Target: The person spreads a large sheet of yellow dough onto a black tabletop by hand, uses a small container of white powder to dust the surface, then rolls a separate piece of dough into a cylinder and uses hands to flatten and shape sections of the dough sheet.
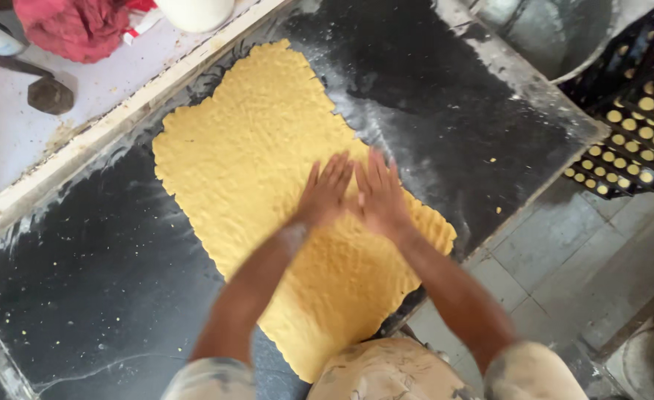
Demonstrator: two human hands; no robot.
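Pressing flat on a yellow dough sheet, both hands lie palm down and side by side, fingers stretched out and grasping nothing. The left hand and the right hand nearly touch at the thumbs; slight blur prevents telling whether they do. Both forearms run back toward the wearer, dusted pale at the rolled sleeves.

The dough lies directly under the hands and spreads out from them in all directions: a long, pitted, ragged-edged sheet that runs back past the wrists to hang over the near edge, and forward well beyond the fingertips. It rests on a dark slab, floured in streaks, with small yellow crumbs scattered to the left and right of the hands.

Right of the right hand, beyond the slab's edge, lies a tiled floor. Farther right stands a black crate with trays of small yellow rounds. Ahead of it, a grey basin is partly in view.

Beyond the left hand, past a pale ledge, a white surface carries a red cloth, a pale bowl and a dark metal tool.
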